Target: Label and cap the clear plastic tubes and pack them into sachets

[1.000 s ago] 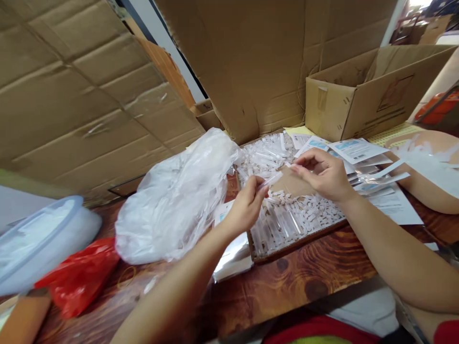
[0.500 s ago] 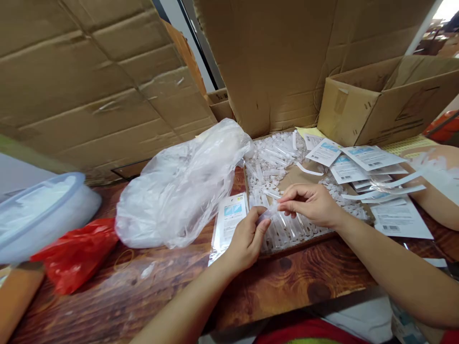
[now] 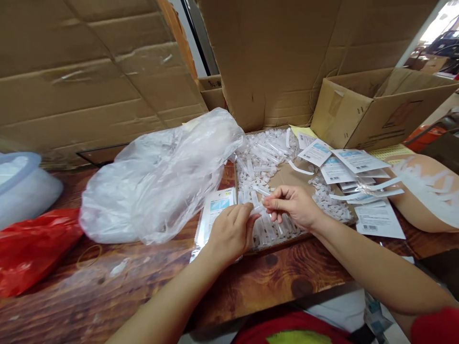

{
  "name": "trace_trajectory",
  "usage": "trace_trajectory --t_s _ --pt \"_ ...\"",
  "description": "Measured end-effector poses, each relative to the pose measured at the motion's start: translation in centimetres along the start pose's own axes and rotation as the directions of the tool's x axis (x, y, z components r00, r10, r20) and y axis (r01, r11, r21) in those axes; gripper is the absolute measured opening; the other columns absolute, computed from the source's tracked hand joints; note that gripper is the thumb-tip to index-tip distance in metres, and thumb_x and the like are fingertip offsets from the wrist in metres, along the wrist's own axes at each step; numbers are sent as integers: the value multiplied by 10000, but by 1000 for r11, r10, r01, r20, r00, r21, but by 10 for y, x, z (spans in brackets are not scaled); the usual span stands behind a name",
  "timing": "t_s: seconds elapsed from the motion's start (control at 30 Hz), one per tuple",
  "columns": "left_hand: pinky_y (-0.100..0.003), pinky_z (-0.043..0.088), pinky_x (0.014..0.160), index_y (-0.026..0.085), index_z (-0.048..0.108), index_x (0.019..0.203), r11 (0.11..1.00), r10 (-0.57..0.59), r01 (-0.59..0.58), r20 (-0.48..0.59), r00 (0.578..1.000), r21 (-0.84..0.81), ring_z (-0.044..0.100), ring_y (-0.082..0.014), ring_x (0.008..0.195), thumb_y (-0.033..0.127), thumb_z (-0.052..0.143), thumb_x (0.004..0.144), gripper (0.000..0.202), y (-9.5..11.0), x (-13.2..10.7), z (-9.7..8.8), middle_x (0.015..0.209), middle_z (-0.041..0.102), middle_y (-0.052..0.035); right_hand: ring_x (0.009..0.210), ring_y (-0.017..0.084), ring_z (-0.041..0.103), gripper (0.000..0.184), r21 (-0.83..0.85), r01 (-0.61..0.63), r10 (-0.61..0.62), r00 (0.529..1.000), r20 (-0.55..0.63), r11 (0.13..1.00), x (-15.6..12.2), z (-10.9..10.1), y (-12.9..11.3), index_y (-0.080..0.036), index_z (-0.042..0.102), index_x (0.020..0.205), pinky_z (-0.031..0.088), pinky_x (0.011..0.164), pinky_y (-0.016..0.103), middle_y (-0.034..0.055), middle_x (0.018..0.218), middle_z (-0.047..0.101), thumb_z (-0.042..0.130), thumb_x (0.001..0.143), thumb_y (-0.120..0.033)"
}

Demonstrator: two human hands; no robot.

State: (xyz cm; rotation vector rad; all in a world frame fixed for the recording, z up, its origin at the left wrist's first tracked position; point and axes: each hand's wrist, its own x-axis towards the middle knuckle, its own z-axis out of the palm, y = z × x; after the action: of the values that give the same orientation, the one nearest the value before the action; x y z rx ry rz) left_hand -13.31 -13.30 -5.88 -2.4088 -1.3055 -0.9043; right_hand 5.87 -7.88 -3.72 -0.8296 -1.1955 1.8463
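My left hand (image 3: 229,231) is closed around a small clear plastic tube (image 3: 257,209), its back turned up. At the tube's other end, the fingertips of my right hand (image 3: 292,206) are pinched together; my fingers cover most of the tube. Both hands are over the near part of a shallow cardboard tray (image 3: 289,177), which holds many similar clear tubes (image 3: 272,229) and small whitish plastic pieces (image 3: 326,198). Partly under my left forearm and hand lies a printed packet (image 3: 208,220).
A large clear plastic bag (image 3: 161,177) lies left of the tray. Farther left are a red bag (image 3: 39,251) and a bluish tub (image 3: 28,186). Printed packets (image 3: 380,222) overlap at the right, near a brown curved surface with white strips (image 3: 426,191). A cardboard box (image 3: 383,107) stands behind.
My left hand has turned over so its back faces up, hiding more of the tube. My right fingers stay pinched at the tube's end. The view has shifted slightly.
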Motion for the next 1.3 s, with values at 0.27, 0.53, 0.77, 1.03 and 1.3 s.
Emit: trace_trajectory --t_s 0.27,0.53,0.77,1.03,1.3 --pt "-377 510 781 196 568 1128 876 -449 456 82 890 -157 674 -259 867 416 428 1011 286 -14 1 -2 945 714 -92 800 183 705 282 -679 114 -201 978 -51 726 13 -28 -14 -201 670 1015 573 738 335 66 937 737 558 1007 -460" --pt "-392 507 892 203 543 1114 821 -463 458 71 884 -342 653 -244 988 394 384 1020 265 -17 -1 -2 1047 688 -100 1161 294 662 215 -999 -7 -148 989 1 -54 66 -27 -16 -174 721 1122 500 985 377 174 1249 699 575 971 -220" --pt "-373 498 897 196 556 1070 808 -446 436 73 892 -397 630 -222 973 403 385 1028 272 -23 -2 1 1019 654 -87 925 275 685 133 -998 -60 -123 990 -62 21 89 -25 -19 -172 653 784 501 801 343 147 999 744 760 747 -101" --pt "-385 481 893 185 613 1060 843 -378 372 64 924 -387 629 -234 964 401 426 1030 288 -24 -3 1 994 678 -89 713 140 613 258 -810 23 -150 985 -80 586 38 -37 -40 -214 567 849 496 653 280 -6 795 654 800 754 -272" --pt "-352 460 804 193 640 1070 897 -200 198 37 979 -394 613 -202 834 343 438 1046 253 -12 -3 1 893 692 -52 802 132 702 324 32 -4 4 1000 -7 999 4 -27 -35 -225 701 951 515 672 244 11 903 755 897 701 -287"
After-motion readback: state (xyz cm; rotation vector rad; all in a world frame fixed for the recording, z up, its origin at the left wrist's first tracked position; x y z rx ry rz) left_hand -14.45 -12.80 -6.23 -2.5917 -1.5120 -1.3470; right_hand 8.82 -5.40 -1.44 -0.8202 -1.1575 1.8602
